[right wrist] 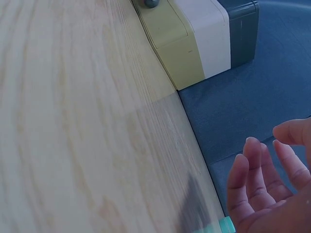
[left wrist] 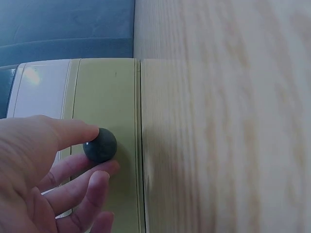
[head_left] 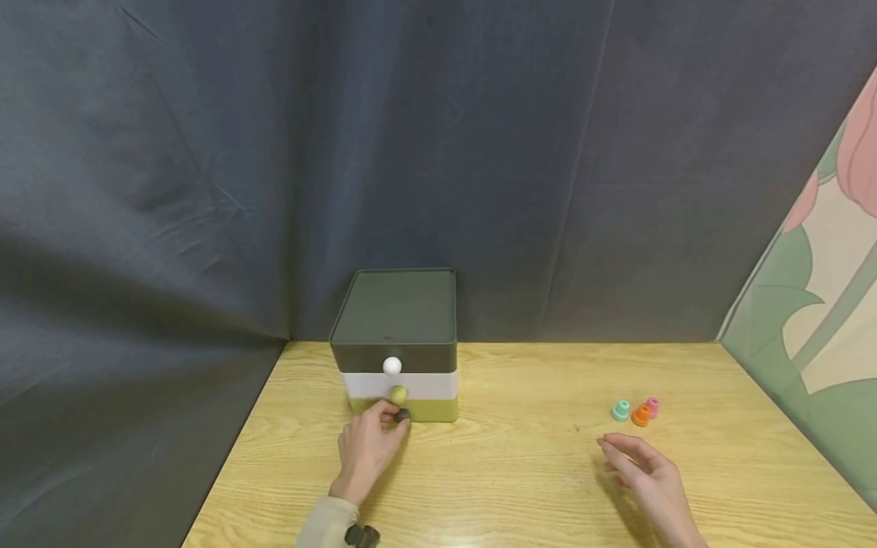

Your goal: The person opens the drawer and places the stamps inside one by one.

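Note:
A small three-tier drawer box (head_left: pixel 396 304) stands against the back curtain, dark green on top, white in the middle and yellow-green at the bottom. All its drawers look closed. My left hand (head_left: pixel 365 450) pinches the round dark knob (left wrist: pixel 102 145) of the bottom drawer (left wrist: pixel 104 92) between thumb and fingers. Over the right part of the table, my right hand (head_left: pixel 647 478) hovers with loosely bent fingers and nothing in them. Just beyond it stand three small stepped pieces: a teal one (head_left: pixel 620 411), an orange one (head_left: pixel 641 415) and a pink one (head_left: pixel 653 406).
A white knob (head_left: pixel 392 366) and a yellow-green knob (head_left: pixel 398 393) sit on the two upper drawers. The wooden table (head_left: pixel 514 457) meets a dark curtain (head_left: pixel 479 167) at the back and left. Flower-patterned cloth (head_left: pixel 822 320) hangs at the right.

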{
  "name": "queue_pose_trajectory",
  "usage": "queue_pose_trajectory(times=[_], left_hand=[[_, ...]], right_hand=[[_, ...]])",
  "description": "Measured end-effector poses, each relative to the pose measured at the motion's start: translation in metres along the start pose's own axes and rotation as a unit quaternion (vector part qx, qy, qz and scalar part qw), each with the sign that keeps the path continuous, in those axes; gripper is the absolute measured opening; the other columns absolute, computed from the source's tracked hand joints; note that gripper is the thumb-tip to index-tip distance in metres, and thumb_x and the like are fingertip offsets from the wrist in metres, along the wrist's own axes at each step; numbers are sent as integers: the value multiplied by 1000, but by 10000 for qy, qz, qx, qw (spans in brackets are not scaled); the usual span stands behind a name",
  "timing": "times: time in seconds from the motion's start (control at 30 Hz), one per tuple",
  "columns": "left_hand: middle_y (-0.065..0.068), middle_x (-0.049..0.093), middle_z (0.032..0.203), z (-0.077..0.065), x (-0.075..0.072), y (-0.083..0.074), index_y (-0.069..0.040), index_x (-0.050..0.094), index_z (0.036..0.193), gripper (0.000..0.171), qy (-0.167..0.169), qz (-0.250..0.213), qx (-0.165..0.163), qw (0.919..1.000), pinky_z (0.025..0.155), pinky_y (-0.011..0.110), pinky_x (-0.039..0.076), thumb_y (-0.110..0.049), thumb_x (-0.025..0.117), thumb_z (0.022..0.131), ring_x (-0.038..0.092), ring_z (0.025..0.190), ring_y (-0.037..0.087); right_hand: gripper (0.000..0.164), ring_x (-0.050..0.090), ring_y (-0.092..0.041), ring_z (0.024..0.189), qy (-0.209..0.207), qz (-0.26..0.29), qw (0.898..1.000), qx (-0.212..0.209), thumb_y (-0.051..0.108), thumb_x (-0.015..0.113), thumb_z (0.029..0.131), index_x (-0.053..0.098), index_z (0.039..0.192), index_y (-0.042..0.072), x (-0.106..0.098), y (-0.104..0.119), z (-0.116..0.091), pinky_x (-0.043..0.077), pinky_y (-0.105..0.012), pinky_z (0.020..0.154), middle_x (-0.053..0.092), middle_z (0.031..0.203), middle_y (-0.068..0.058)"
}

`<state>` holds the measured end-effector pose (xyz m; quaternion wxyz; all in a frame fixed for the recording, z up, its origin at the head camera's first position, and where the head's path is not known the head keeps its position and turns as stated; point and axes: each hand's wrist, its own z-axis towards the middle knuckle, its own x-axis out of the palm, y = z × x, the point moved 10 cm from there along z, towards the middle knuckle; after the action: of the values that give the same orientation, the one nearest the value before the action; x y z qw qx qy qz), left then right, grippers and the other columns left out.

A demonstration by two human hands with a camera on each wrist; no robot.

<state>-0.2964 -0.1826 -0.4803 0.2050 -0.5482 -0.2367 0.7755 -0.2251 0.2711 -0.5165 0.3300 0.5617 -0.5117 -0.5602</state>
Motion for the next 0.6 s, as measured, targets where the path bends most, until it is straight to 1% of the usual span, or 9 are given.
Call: queue_pose_trajectory(times=[0.13, 0.27, 0.43, 0.5, 0.6], left_hand=[[-9, 83, 93, -2, -1, 1, -26, 80, 100, 17, 50, 40, -3, 10000, 61, 36, 50, -36, 86, 87, 78, 84, 27], [-10, 83, 93, -4, -1, -1, -26, 80, 99, 17, 70, 91, 46, 9999, 62, 34, 50, -36, 86, 87, 77, 85, 25], [-8, 83, 92, -8, -4, -4, -24, 80, 99, 18, 57, 108, 174, 9998, 57, 28, 45, -34, 86, 86, 75, 76, 19], [-7, 84, 92, -10, -4, -5, -23, 80, 99, 17, 104, 102, 223, 9996, 54, 26, 43, -33, 87, 86, 72, 68, 17], [-6, 84, 92, -13, -6, -7, -23, 80, 97, 16, 183, 131, 244, 9994, 52, 24, 41, -32, 86, 86, 70, 65, 14]], right_hand=[[52, 68, -4, 96, -25, 16, 10000, 27, 44, 68, 105, 63, 139, 4, 0, 0, 0, 61, -25, 82, 69, 107, 34], [53, 69, -4, 96, -22, 35, 9999, 100, 45, 68, 104, 64, 139, 5, 0, -2, 0, 61, -25, 83, 70, 107, 34], [52, 69, -4, 96, -18, 59, 9999, 93, 44, 68, 105, 64, 139, 5, -1, -2, 1, 61, -25, 83, 70, 107, 32], [52, 68, -4, 97, -14, 48, 10000, 65, 44, 67, 105, 64, 139, 5, -2, -2, 2, 61, -25, 83, 70, 108, 33], [53, 68, -3, 96, -2, -5, 10000, 59, 44, 66, 105, 63, 140, 5, -2, -2, 2, 61, -25, 83, 69, 107, 35]])
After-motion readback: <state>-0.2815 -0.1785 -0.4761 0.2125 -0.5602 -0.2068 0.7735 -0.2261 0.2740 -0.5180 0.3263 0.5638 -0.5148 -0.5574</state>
